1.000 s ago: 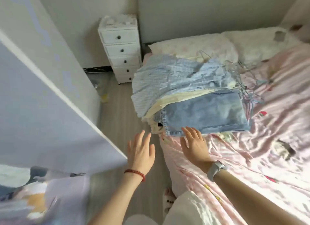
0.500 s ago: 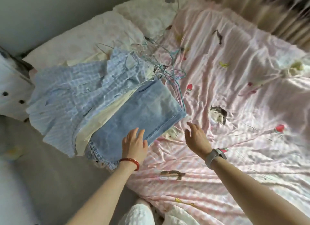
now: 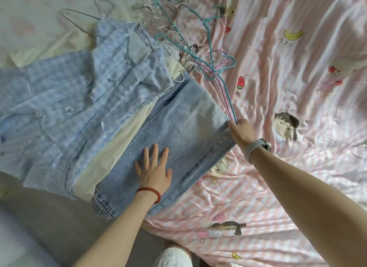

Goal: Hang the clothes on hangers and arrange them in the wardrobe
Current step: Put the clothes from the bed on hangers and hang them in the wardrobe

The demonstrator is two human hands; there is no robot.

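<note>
Pressing flat with straight, spread fingers, the left hand point(image 3: 154, 174) steadies the folded jeans point(image 3: 174, 139) at the bed's point(image 3: 278, 187) edge, probably so the right hand point(image 3: 241, 132), curled around the teal hanger point(image 3: 220, 67) beside them, can free it from the tangle.
</note>
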